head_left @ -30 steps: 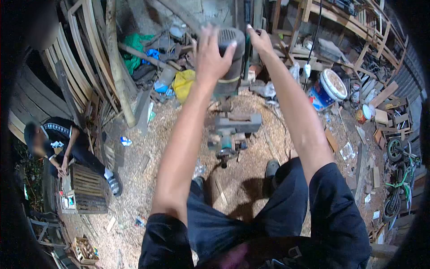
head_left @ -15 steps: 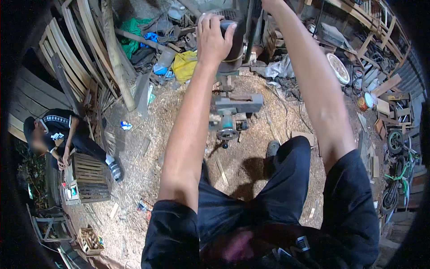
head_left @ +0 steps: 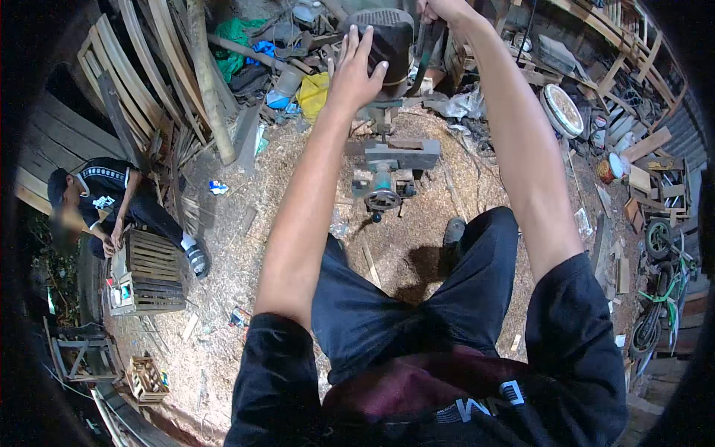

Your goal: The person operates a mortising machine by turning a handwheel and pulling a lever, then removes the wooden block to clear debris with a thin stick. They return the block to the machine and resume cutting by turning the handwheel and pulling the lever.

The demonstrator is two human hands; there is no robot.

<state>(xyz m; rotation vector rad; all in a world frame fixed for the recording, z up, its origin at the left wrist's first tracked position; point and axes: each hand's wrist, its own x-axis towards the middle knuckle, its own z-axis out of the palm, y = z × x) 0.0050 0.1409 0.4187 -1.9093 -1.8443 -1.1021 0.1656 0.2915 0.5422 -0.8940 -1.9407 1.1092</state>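
At the top centre stands a machine with a dark rounded motor housing (head_left: 391,56). Flat against the left side of this housing lies my left hand (head_left: 356,78), its fingers spread. To the right of the housing, my right hand (head_left: 445,12) is closed around a dark upright lever (head_left: 426,52) near the top edge. Below the housing are a grey metal vise (head_left: 402,154) and a round handwheel (head_left: 383,199) with a black knob.
A seated person (head_left: 112,201) in dark clothes is at the left beside a slatted wooden crate (head_left: 154,272). Wood shavings (head_left: 283,175) cover the floor. A yellow cloth (head_left: 313,95) lies behind my left arm. A green motorbike (head_left: 665,290) stands at the far right.
The view has shifted, so more of the machine's housing shows. My right hand, mostly cut off before, now shows on the lever. My left hand remains on the housing.
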